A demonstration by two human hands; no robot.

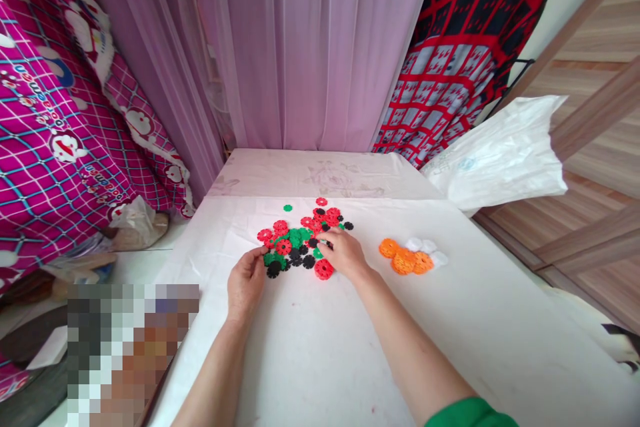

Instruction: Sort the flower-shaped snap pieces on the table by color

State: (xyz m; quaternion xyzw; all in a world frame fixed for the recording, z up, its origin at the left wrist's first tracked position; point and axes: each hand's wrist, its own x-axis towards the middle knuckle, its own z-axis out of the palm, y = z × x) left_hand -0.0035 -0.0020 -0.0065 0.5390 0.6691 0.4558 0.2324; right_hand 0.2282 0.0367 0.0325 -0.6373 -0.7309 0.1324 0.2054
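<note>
Red, green and black notched discs lie in a loose pile on the white table, with a red disc [324, 269] at its near edge and green discs [299, 237] in its middle. At the pile's left edge is my left hand [246, 280], its fingers curled and pinched beside a black disc [273, 269]; what it holds, if anything, is hidden. My right hand [344, 252] reaches into the pile's right side, thumb and forefinger close together around something too small to make out. Orange discs [404, 260] and white discs [439, 258] form a separate group to the right.
The table [310, 360] has a pale cloth with a flower print at its far end. A white plastic bag [505, 153] stands at the back right. Behind hang purple curtains [310, 47], and a pink patterned cloth [65, 113] is at the left.
</note>
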